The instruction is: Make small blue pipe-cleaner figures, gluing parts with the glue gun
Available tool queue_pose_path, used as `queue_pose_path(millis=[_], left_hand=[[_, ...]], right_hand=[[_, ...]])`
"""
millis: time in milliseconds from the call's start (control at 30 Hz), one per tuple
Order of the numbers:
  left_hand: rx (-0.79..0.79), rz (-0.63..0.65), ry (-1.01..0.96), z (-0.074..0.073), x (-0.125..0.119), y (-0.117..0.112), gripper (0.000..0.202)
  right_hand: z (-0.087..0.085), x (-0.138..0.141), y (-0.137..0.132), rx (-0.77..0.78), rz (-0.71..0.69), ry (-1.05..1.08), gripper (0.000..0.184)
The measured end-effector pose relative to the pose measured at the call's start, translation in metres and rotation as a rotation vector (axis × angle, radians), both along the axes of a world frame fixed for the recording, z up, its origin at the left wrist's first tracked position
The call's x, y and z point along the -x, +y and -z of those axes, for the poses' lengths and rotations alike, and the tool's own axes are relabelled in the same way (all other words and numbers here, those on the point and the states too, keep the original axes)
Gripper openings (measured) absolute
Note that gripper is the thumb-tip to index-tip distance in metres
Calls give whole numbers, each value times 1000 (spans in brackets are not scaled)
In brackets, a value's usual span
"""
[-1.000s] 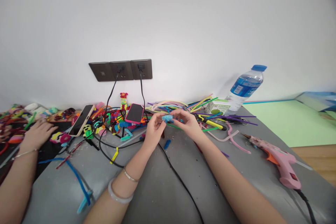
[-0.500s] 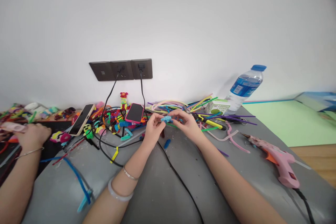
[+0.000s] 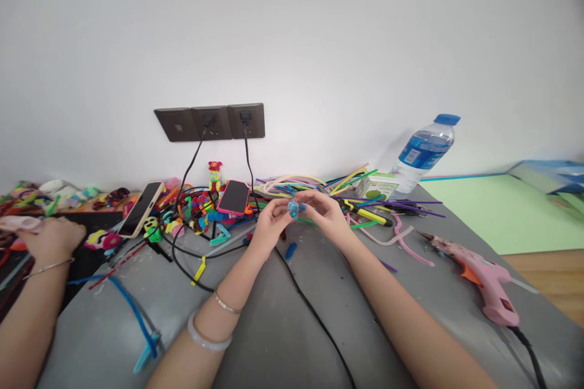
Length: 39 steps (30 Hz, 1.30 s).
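Observation:
A small light-blue pipe-cleaner piece (image 3: 292, 209) is pinched between the fingertips of both hands above the middle of the table. My left hand (image 3: 270, 226) grips it from the left side with thumb and fingers closed. From the right, my right hand (image 3: 325, 216) holds its other side, thumb and index finger together. The fingers cover part of the piece, so its full shape is hidden. Just below the hands, a short dark-blue pipe-cleaner piece (image 3: 291, 250) lies on the grey table (image 3: 292, 340).
A pink glue gun (image 3: 483, 279) lies at right, its cord trailing forward. Behind are pipe cleaners (image 3: 296, 182), a tilted water bottle (image 3: 424, 152), yellow-black cutters (image 3: 365, 211) and phones (image 3: 234, 197). Black cables (image 3: 314, 310) cross the table. Another person's hand (image 3: 55, 237) holds a pink tool at left.
The light-blue piece has been turned between my fingers and now looks narrower and more upright. Both hands stay in nearly the same place.

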<state>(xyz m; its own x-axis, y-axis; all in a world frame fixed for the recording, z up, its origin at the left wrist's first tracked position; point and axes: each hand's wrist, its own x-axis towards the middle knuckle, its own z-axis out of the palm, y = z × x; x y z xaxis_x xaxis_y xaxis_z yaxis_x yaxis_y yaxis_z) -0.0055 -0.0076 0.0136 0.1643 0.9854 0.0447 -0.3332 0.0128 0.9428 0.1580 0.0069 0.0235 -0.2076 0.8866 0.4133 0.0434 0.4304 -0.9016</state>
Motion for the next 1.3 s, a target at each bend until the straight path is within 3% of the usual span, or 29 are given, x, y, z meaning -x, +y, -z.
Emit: queue_pose_path(millis=[233,467,633,867,1167,1300], left_hand=[[121,-18,-153,-2,-1,-1,46],[154,-89,-217,-1,-2,2,31],[147,-22,-204,-3,-3,1,31],[140,-36,-190,0,-4,1,29],[100,-72,-178,-3,-5,-1,43],[91,-63,-146,-3,-5,-2,42]], right_hand=[[-4,-4,3,9,83,63,32],[2,-4,6,19,147,27,36],[5,-5,9,28,185,74,38],[8,-3,10,39,180,66,37],[8,-5,11,65,174,86,39],[3,-5,8,81,110,67,40]])
